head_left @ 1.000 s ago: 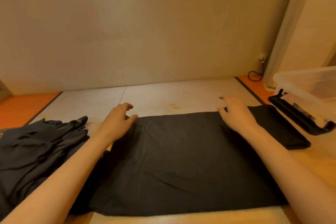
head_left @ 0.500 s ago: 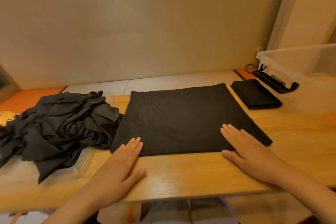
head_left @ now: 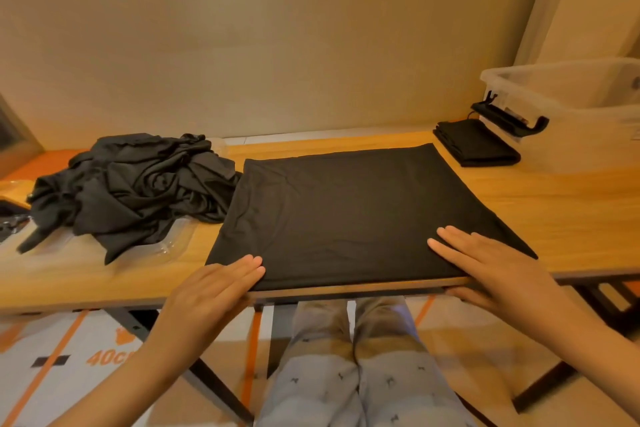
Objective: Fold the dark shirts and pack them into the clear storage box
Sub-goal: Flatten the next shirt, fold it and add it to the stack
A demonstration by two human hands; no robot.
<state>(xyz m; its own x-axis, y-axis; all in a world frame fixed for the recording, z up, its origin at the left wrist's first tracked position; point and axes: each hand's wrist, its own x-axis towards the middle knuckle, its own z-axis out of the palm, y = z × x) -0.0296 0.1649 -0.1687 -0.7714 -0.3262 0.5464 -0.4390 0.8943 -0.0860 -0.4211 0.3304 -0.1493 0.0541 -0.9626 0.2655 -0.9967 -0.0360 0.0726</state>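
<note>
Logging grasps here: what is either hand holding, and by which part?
Nothing gripped: the left hand and right hand press flat, fingers straight, on the near corners of the folded shirt.

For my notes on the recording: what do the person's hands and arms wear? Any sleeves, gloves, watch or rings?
The left hand and the right hand are bare: no gloves, rings or watch show. Both forearms are uncovered to the picture's edge; no sleeve is visible.

Both forearms reach forward, left grip (head_left: 213,289) and right grip (head_left: 491,269) palms down, fingers straight.
</note>
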